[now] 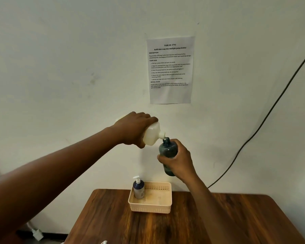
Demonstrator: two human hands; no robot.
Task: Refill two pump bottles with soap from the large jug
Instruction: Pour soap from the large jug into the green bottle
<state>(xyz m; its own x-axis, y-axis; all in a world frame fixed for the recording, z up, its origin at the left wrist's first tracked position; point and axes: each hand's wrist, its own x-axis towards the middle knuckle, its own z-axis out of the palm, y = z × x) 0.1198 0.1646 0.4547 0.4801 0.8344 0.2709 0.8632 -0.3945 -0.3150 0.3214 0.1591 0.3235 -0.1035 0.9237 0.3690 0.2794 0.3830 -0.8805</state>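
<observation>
From the head camera, both hands are raised in front of a pale wall, well above the wooden bench (183,226). The left hand (134,129) is clasped over the top and side of the large jug (152,134), a cream-white container tipped over so its neck and white spout point down and to the right. The spout sits right at the open mouth of a dark translucent pump bottle (168,152), which has no pump head fitted; whether spout and mouth actually touch cannot be told. The right hand (178,161) is wrapped around the lower middle of this bottle, thumb across the front, holding it nearly upright with a slight lean toward the jug. Below the hands, a shallow cream basket (151,206) with perforated walls sits on the bench near its far edge. A second pump bottle (139,188), dark blue with a white pump head on, stands upright in the basket's back left corner. A printed task sheet (170,69) is fixed to the wall above the hands, and a black cable (271,110) runs diagonally down the wall on the right. A small white object (103,242) shows at the bottom edge, too cut off to identify.
</observation>
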